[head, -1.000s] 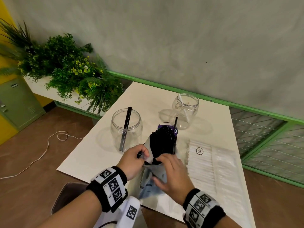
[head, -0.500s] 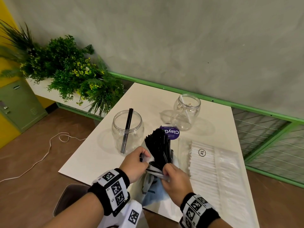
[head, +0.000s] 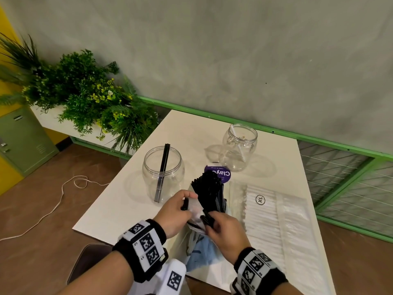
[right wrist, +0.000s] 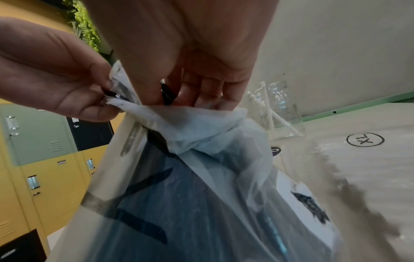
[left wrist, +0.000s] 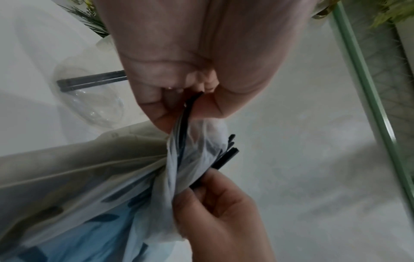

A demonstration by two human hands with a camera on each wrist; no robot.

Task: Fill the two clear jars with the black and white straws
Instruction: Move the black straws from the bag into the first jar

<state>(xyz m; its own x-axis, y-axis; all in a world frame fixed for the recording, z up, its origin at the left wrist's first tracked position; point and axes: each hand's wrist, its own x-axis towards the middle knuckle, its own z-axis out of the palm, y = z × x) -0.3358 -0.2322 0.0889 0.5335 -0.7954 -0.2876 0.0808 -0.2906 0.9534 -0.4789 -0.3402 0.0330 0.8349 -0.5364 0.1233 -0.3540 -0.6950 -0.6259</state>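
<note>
A bundle of black straws (head: pixel 209 188) sticks up out of a thin plastic bag (right wrist: pixel 190 195) at the table's near edge. My left hand (head: pixel 188 204) pinches the bag's rim, with a black straw end caught in the pinch (left wrist: pixel 190 106). My right hand (head: pixel 209 220) curls around the lower ends of the black straws (right wrist: pixel 167 94) just beside it. The left clear jar (head: pixel 162 173) holds a few black straws (head: pixel 162 167). The right clear jar (head: pixel 239 145) holds a white straw (head: pixel 241 152). A flat pack of white straws (head: pixel 276 220) marked XL lies to the right.
A purple round label (head: pixel 221 174) lies on the white table (head: pixel 131 199) behind the bundle. Potted greenery (head: pixel 85 99) stands off the table's far left corner. A green rail and wire mesh (head: pixel 344 167) run along the right. A white cord (head: pixel 61 192) lies on the floor.
The single straw that stood above the bundle has dropped back. My right hand slid from the bundle's middle toward its lower end, and the bundle now leans left, uncovering the purple label.
</note>
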